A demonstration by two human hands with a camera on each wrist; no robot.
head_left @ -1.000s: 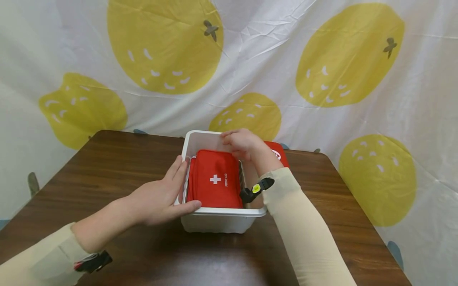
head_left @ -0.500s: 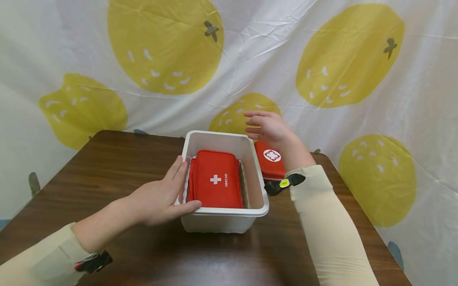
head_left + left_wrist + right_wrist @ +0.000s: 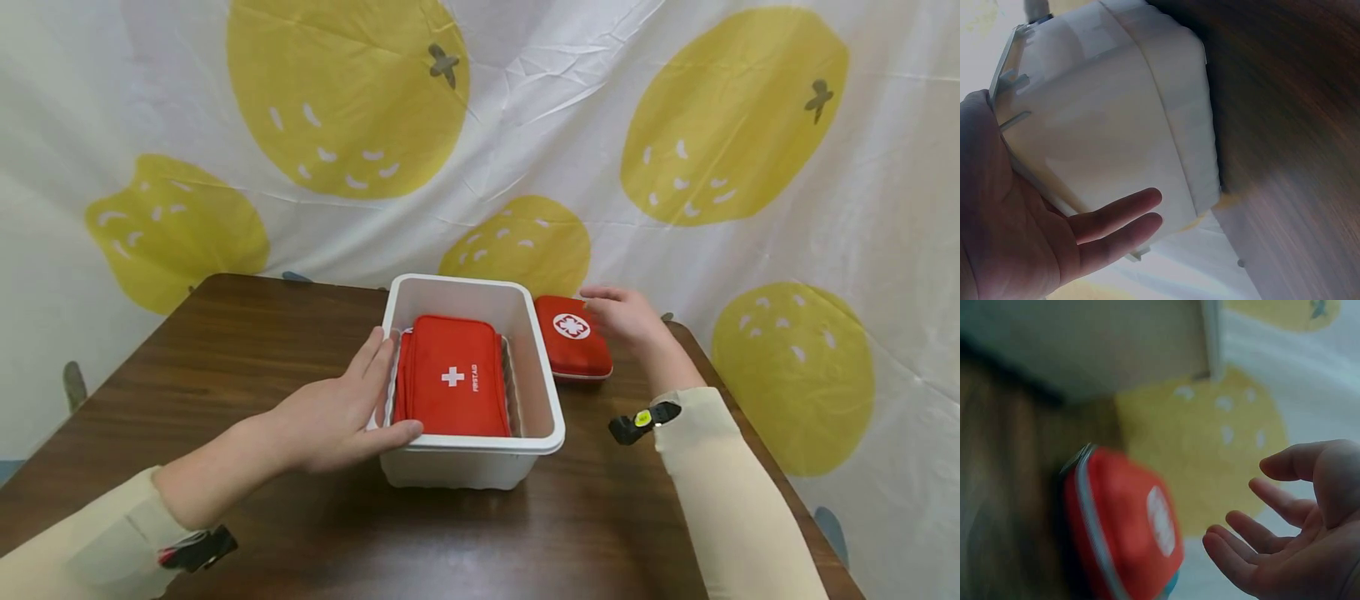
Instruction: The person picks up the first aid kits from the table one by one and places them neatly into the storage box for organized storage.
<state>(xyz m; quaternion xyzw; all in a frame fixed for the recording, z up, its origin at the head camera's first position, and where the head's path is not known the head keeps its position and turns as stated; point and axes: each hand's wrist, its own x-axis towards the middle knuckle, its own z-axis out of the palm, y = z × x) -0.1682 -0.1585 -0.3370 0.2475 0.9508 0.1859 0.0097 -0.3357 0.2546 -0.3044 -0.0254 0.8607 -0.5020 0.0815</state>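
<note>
White plastic tub (image 3: 457, 469): stood upright and lidless on the dark wood table (image 3: 300, 500).
Red FIRST AID pouch (image 3: 442, 408): lay inside the tub, white cross (image 3: 452, 377) upward, toward the near end; showed another red edge (image 3: 403, 392) along its left, too hidden to identify.
Red zip case (image 3: 576, 354): rested on the table outside the tub, just beside its right wall, with the round white emblem (image 3: 572, 326) facing up.
Left hand (image 3: 337, 417): lay with straight fingers against the tub's left side and thumb over the near rim; seemingly steadying it, without a clenched grip.
Right hand (image 3: 628, 322): hung near the far right side of the case, apart from it in the right wrist view, with fingers bent loosely and parted; held nothing.
Step in hand: looked like lining up on the case, with no hold on it yet.
Next move: called, by judgement, for lowering the right hand and fitting fingers and thumb around the case's edges, with the tub braced by the left.
</note>
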